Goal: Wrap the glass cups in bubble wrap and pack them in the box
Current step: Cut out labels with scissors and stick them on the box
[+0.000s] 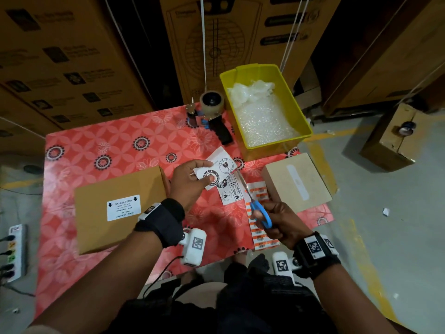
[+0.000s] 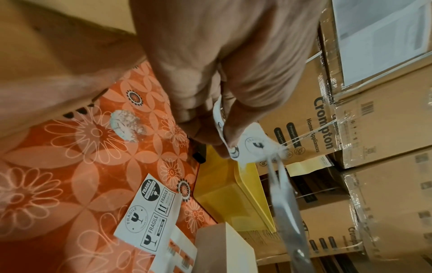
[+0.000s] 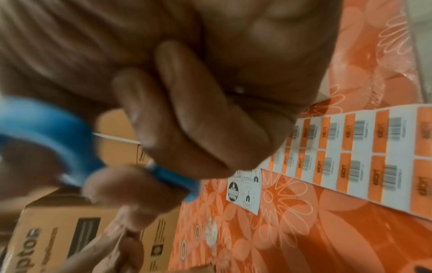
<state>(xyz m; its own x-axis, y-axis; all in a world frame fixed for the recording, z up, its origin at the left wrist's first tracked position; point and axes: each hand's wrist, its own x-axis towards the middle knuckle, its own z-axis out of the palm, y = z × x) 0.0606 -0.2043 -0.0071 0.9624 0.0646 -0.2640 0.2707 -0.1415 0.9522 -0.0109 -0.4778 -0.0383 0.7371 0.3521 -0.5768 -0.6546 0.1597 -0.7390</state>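
My left hand (image 1: 192,179) pinches a white sheet of round "FRAGILE" stickers (image 1: 218,171) above the table, thumb on top; the same sticker sheet (image 2: 254,146) shows in the left wrist view. My right hand (image 1: 274,220) grips blue-handled scissors (image 1: 261,213), whose blades (image 2: 284,203) reach up to the sheet's edge. A closed brown box (image 1: 118,208) with a white label lies at the left. A second closed box (image 1: 298,182) lies at the right. Bubble wrap (image 1: 262,119) fills a yellow bin (image 1: 303,116). No glass cups are visible.
A tape dispenser (image 1: 212,114) stands at the table's back. Another fragile sticker sheet (image 1: 228,191) and a strip of orange barcode labels (image 1: 261,235) lie on the red floral tablecloth (image 1: 120,145). Large cartons (image 1: 72,56) stand behind. A power strip (image 1: 15,251) lies on the floor at left.
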